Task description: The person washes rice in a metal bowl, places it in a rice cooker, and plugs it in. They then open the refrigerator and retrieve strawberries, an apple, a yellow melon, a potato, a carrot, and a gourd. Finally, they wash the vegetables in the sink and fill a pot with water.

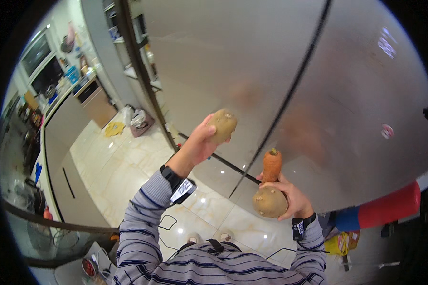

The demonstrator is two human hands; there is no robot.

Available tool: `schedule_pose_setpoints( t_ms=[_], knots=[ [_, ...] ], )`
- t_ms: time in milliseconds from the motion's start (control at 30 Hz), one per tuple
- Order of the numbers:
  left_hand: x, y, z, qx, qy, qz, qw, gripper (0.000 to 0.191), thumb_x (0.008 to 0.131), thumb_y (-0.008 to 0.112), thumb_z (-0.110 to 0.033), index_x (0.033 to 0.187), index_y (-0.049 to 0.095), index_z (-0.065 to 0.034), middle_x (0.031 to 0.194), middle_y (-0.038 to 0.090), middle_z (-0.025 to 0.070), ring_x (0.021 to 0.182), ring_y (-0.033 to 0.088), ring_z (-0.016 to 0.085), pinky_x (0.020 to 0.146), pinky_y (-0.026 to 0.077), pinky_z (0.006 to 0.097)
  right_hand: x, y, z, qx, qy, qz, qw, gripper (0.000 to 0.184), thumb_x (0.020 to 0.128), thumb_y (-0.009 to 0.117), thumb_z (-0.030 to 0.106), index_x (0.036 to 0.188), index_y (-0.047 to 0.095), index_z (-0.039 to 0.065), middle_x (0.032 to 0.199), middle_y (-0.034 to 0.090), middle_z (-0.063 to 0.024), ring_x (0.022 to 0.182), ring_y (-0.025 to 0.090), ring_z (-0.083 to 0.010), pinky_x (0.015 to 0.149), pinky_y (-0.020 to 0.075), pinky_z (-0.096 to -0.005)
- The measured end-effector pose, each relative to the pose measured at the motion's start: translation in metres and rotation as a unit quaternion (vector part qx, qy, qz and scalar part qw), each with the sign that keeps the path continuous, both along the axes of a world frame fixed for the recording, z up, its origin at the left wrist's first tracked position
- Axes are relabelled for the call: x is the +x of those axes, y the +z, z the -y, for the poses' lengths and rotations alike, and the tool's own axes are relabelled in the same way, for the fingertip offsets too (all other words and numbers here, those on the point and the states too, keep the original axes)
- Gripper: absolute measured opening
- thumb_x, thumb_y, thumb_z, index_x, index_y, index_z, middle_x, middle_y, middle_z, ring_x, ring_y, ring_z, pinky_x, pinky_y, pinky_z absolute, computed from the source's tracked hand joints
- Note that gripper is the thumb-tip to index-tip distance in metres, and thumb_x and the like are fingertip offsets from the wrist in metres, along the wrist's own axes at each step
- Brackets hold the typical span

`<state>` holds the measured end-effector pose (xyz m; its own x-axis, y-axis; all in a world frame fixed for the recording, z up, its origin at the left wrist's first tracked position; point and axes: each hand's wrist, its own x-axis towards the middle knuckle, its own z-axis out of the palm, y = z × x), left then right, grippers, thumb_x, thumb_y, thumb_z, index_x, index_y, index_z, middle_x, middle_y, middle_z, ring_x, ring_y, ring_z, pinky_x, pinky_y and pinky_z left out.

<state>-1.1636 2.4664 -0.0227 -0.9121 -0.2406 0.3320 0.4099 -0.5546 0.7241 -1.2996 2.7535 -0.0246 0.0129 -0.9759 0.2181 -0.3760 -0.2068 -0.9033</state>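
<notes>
A sprouting potato [223, 125] is gripped in my left hand [200, 141], raised in front of a large metallic double-door refrigerator [217, 64]. My right hand [295, 196] holds two things at once. One is a second potato [269, 202] with small sprouts, against the palm side; the other is an upright orange carrot [272, 164] with a trimmed green top, its lower end hidden by the fingers and potato. Both hands are apart from the door surface, which reflects them faintly.
To the left, beyond a dark door frame [142, 71], is a kitchen with a cluttered counter [62, 87]. A yellow cloth [114, 129] and a bag-lined bin [141, 123] sit on the tiled floor [128, 160]. A red and blue cylinder [388, 206] lies at the right. Cables hang by both wrists.
</notes>
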Motion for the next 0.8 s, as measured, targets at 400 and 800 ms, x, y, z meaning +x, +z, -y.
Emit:
schedule_pose_setpoints(
  t_ms=[400,800],
  knots=[
    [0.327,-0.086,0.111,0.29,0.225,0.154,0.917,0.047,0.086,0.061,-0.03,0.126,0.048,-0.0087,0.113,0.059,0.01,0.093,0.056,0.019,0.084,0.047,0.0317,0.144,-0.062,0.252,0.086,0.191,0.102,0.972,0.09,0.047,0.086,0.046,0.119,0.058,0.0,0.131,0.042,-0.015,0.126,0.039,-0.0285,0.106,0.0299,-0.0395],
    [0.581,-0.12,0.262,0.378,0.408,0.179,0.812,0.044,0.087,0.058,-0.032,0.124,0.05,-0.0103,0.112,0.06,0.0093,0.092,0.056,0.021,0.081,0.046,0.0374,0.318,-0.074,0.529,0.201,0.242,0.177,0.933,0.088,0.053,0.086,0.036,0.125,0.053,-0.002,0.128,0.043,-0.0104,0.119,0.045,-0.0219,0.101,0.0369,-0.0332]
  ],
)
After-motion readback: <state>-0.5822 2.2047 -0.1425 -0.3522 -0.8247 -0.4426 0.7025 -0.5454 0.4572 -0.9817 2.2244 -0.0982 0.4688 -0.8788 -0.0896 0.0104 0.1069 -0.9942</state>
